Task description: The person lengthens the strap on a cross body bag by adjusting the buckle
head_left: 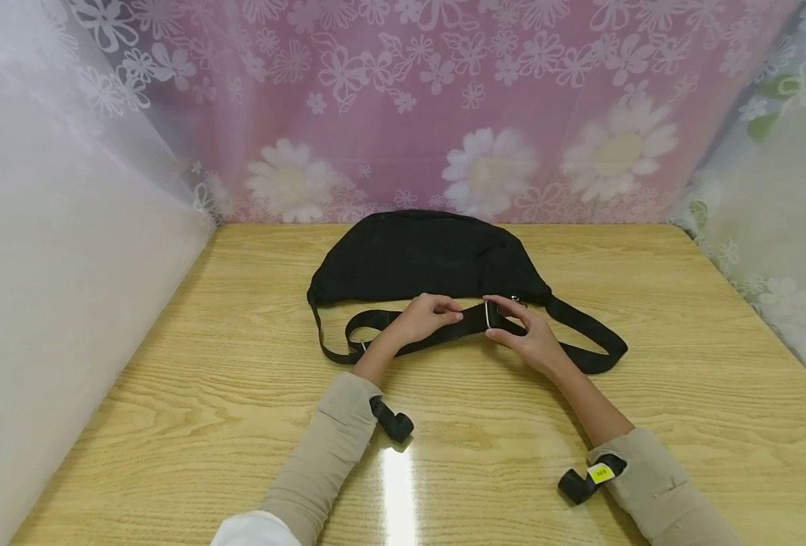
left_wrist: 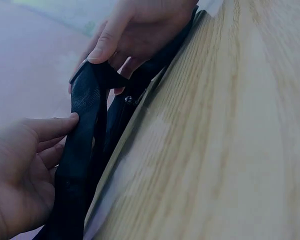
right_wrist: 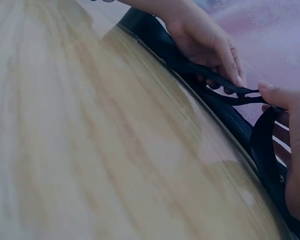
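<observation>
A black waist bag (head_left: 423,258) lies on the table with its strap (head_left: 437,337) looped in front of it. My left hand (head_left: 426,317) pinches the strap between thumb and fingers, left of a metal-edged slider buckle (head_left: 490,315). At that buckle, my right hand (head_left: 525,334) grips with the thumb below and the fingers above. The left wrist view shows the strap (left_wrist: 80,130) raised between both hands. In the right wrist view, two layers of webbing (right_wrist: 225,87) run from one hand to the other. The right fingers partly hide the buckle.
The wooden table (head_left: 239,440) carries the bag near its back edge. A pink flowered curtain (head_left: 389,114) hangs behind, and pale sheeting (head_left: 68,227) borders the left side. A zipper pull (head_left: 515,299) sits at the bag's lower edge. Black wrist mounts (head_left: 392,421) stick out from both sleeves.
</observation>
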`<state>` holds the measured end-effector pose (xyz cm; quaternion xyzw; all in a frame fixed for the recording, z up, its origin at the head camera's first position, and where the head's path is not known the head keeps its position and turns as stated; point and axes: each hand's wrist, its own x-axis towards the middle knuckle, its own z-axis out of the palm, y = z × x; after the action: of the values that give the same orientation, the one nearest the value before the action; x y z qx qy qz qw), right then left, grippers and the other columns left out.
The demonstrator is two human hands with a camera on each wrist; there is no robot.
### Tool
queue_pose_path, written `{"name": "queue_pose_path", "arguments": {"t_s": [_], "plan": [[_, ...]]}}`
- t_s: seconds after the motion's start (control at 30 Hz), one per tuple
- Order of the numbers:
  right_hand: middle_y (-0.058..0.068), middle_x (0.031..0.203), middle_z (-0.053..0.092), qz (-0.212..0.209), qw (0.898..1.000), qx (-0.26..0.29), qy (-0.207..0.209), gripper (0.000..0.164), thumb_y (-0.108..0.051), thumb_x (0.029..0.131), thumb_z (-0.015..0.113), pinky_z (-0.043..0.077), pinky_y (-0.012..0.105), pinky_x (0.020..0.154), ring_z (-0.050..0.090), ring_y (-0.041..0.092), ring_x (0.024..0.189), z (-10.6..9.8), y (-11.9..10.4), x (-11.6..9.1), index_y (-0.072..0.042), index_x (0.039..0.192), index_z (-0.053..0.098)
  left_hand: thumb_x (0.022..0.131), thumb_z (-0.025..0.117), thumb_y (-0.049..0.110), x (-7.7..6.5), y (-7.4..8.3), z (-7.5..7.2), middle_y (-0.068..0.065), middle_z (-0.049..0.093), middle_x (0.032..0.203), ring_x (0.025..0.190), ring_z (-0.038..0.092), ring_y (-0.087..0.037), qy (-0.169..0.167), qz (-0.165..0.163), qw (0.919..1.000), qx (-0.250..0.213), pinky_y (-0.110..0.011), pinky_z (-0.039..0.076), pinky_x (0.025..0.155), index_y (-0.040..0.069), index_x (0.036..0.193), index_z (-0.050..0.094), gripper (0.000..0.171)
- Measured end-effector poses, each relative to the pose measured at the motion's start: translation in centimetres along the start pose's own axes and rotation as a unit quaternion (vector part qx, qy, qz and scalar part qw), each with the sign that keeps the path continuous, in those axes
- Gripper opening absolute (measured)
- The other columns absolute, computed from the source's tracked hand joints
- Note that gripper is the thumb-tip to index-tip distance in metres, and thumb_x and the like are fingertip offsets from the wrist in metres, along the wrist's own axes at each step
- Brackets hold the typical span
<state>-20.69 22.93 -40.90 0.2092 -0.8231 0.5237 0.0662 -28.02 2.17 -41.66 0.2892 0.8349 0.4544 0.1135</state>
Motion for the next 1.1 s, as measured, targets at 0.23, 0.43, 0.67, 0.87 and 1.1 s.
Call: {"name": "queue_pose_path", "arguments": {"t_s": [0.23, 0.43, 0.67, 0.87, 1.1], "plan": [[0.026, 0.122, 0.051, -0.043, 0.998, 0.04, -0.006, 0.049, 0.01, 0.082, 0.063, 0.037, 0.033, 0.095, 0.052, 0.015, 0.105, 0.0, 0.2, 0.2, 0.01, 0.128, 0.046, 0.089, 0.062, 0.013, 0.0, 0.5, 0.1, -0.008, 0.066, 0.094, 0.087, 0.06, -0.014, 0.004, 0.006, 0.9999, -0.008, -0.021, 0.046, 0.075, 0.001, 0.101, 0.068, 0.018], [0.027, 0.122, 0.05, -0.037, 0.998, 0.044, -0.029, 0.049, 0.011, 0.081, 0.063, 0.038, 0.027, 0.092, 0.052, 0.015, 0.107, 0.0, 0.1, 0.2, 0.012, 0.127, 0.046, 0.09, 0.061, 0.012, -0.1, 1.1, 0.2, -0.008, 0.066, 0.095, 0.086, 0.059, -0.013, -0.004, 0.004, 0.9997, -0.023, -0.021, 0.045, 0.075, 0.0, 0.102, 0.068, 0.018], [0.024, 0.125, 0.049, -0.013, 0.998, 0.042, -0.049, 0.051, 0.01, 0.08, 0.065, 0.039, 0.031, 0.092, 0.05, 0.008, 0.106, 0.0, -0.1, 0.3, 0.013, 0.126, 0.045, 0.09, 0.061, 0.014, -0.3, 2.0, 0.3, -0.009, 0.065, 0.1, 0.09, 0.06, -0.013, -0.017, 0.007, 0.9989, -0.043, -0.02, 0.045, 0.077, -0.001, 0.107, 0.066, 0.023], [0.025, 0.124, 0.049, -0.02, 0.998, 0.04, -0.049, 0.05, 0.008, 0.081, 0.065, 0.039, 0.032, 0.092, 0.05, 0.008, 0.107, 0.0, -0.2, 0.2, 0.011, 0.127, 0.046, 0.092, 0.058, 0.019, -0.4, 1.7, -0.2, -0.007, 0.064, 0.104, 0.093, 0.059, -0.013, -0.045, -0.005, 0.9983, -0.036, -0.023, 0.046, 0.079, 0.001, 0.112, 0.064, 0.027], [0.02, 0.127, 0.049, -0.017, 0.997, 0.067, -0.047, 0.049, 0.008, 0.083, 0.063, 0.038, 0.029, 0.092, 0.05, 0.02, 0.111, -0.1, 1.0, 0.2, 0.005, 0.129, 0.046, 0.093, 0.057, 0.016, -0.6, 0.9, -1.1, -0.007, 0.064, 0.101, 0.091, 0.06, -0.015, -0.064, -0.028, 0.9967, -0.042, -0.025, 0.047, 0.079, 0.0, 0.111, 0.064, 0.025]]}}
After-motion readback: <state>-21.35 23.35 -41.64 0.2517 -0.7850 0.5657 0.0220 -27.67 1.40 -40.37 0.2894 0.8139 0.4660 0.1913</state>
